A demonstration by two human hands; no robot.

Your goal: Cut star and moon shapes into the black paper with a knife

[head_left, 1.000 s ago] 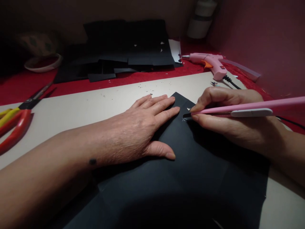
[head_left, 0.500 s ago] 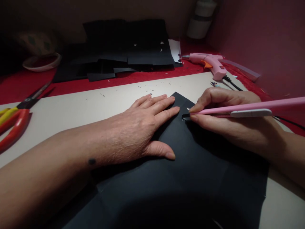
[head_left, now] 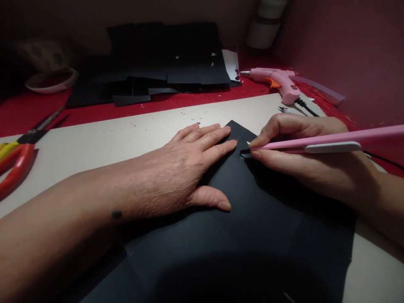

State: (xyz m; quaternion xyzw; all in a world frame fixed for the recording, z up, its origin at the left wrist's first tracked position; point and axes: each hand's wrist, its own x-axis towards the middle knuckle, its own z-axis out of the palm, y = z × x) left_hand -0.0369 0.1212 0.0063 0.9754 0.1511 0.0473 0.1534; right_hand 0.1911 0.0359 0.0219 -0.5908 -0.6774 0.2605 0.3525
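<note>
A large sheet of black paper [head_left: 252,235] lies in front of me, one corner pointing away. My left hand [head_left: 202,168] rests flat on its left side, fingers spread and holding nothing. Pinched between the thumb and fingers of my right hand [head_left: 296,155] is a slim pink craft knife [head_left: 334,141] with a pale grey slider. Its dark tip meets the paper near the far corner, just right of my left index finger. A small whitish mark shows at the tip. The knife's rear end runs out of view to the right.
Red-and-yellow-handled scissors [head_left: 25,145] lie at the left on the white board [head_left: 94,145]. A pink glue gun [head_left: 280,82] with a black cord sits at the back right. Behind are stacked black sheets [head_left: 189,54], a tape roll [head_left: 52,82] and a white bottle [head_left: 265,27].
The whole view has shifted very slightly. Both hands, the craft knife and the paper keep almost the same places relative to one another.
</note>
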